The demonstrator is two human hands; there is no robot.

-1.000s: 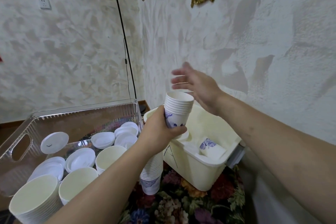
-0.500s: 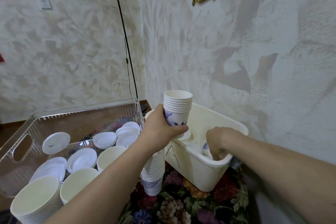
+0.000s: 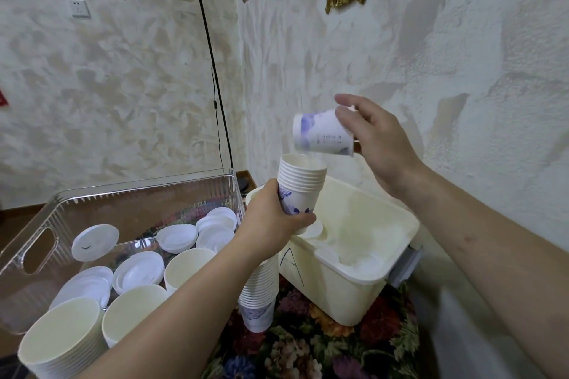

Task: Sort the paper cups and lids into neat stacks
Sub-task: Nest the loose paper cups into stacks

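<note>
My left hand (image 3: 274, 218) grips a tall stack of white paper cups with blue print (image 3: 300, 191) near its top; the stack's lower part (image 3: 258, 295) stands on the floral cloth. My right hand (image 3: 375, 138) holds a single blue-printed cup (image 3: 320, 134) on its side, just above and right of the stack's open top. In the clear bin (image 3: 138, 191) at left lie several white lids (image 3: 177, 237) and larger cream cups (image 3: 135, 308). A stack of large cups (image 3: 61, 338) is at the lower left.
A cream plastic tub (image 3: 354, 283) marked with an A sits right of the stack, with a lid (image 3: 314, 229) near its rim. A floor lamp pole (image 3: 215, 86) rises behind the bin. The textured wall is close on the right.
My right hand came up out of the cream tub with one cup and now holds it above the stack. My left hand keeps the stack in place.
</note>
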